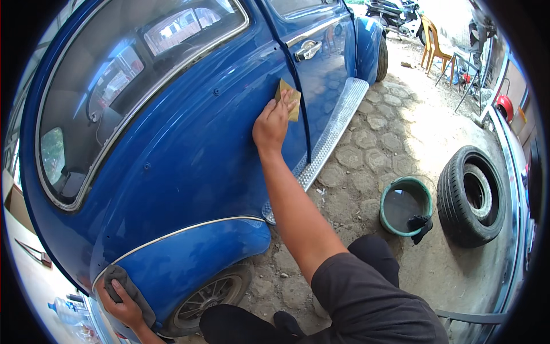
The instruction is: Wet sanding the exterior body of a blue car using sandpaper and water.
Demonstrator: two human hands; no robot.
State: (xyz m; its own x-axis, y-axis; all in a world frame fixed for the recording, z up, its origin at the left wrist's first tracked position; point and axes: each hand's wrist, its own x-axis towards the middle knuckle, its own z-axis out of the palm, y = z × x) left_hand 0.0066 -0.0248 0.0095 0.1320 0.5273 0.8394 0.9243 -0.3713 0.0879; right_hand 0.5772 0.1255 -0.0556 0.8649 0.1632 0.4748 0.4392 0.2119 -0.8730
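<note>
The side of a blue car body fills the left and middle of the view. My right hand, arm stretched out, presses a tan sheet of sandpaper flat on the rear quarter panel, just behind the door gap. At the lower left, my left hand holds a dark grey cloth against the blue rear fender. The fingers of that hand are partly hidden by the cloth. Below the fender shows the rear wheel.
A ribbed metal running board runs under the door. To the right, a green bucket of murky water has a dark cloth over its rim, beside a tire. Farther back stand an orange chair and a motorcycle.
</note>
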